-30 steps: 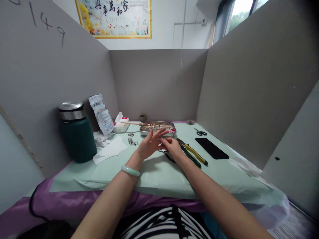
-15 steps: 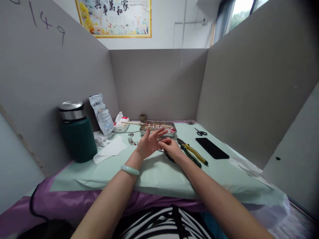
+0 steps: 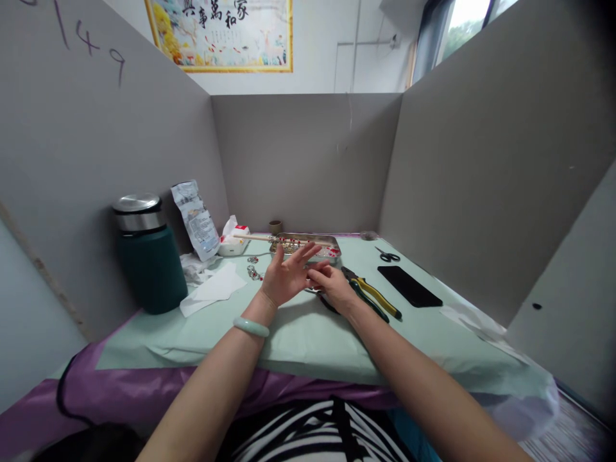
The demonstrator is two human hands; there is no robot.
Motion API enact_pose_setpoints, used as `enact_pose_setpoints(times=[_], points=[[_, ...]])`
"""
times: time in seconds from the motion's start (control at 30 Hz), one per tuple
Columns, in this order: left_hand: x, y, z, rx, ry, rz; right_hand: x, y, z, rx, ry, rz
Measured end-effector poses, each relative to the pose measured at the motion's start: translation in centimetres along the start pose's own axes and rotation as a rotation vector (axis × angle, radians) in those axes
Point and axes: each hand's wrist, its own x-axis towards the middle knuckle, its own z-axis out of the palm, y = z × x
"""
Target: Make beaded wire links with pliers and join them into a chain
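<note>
My left hand [image 3: 286, 277] is held palm up over the table, its fingers stretched out and spread. Against its lower fingers and palm edge, my right hand [image 3: 333, 287] closes in a pinch; whatever sits between those fingertips is too small to make out. Behind both hands lies a metal tray [image 3: 338, 255] of red and metallic beads, with a thin wooden stick [image 3: 255, 237] across it. Partly hidden under my right hand is a dark-handled tool [image 3: 327, 304]. Pliers [image 3: 378, 298] with yellow and dark green handles lie just right of it.
Small beaded pieces [image 3: 253, 273] lie left of my hands. Further left are white paper [image 3: 216, 292], a tissue pack [image 3: 235, 239], a silver pouch [image 3: 196, 221] and a green flask [image 3: 151, 266]. A black phone [image 3: 409, 286] and scissors [image 3: 389, 256] lie right. Grey partitions [image 3: 308, 160] enclose the table.
My left hand has tilted slightly and shifted a little left, and my right fingertips have moved slightly. The things on the table stay in place.
</note>
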Motion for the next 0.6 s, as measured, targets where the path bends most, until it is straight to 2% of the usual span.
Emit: enact_pose_setpoints(times=[0.13,0.23,0.33,0.43,0.6], points=[[-0.1,-0.11,0.37,0.018,-0.019,0.024,0.07,0.12,0.02,0.072,-0.028,-0.006],[-0.14,-0.16,0.41,0.024,-0.02,-0.009,-0.24,-0.21,0.32,0.024,-0.087,-0.038],[-0.13,-0.13,0.33,0.012,-0.022,-0.044,-0.57,-0.59,0.66,-0.008,-0.088,-0.051],[-0.1,-0.02,0.21,-0.017,-0.009,-0.035,-0.61,-0.65,0.74,-0.02,-0.08,-0.039],[-0.07,0.09,0.21,-0.047,0.011,-0.026,-0.19,-0.09,0.26,-0.025,-0.146,-0.043]])
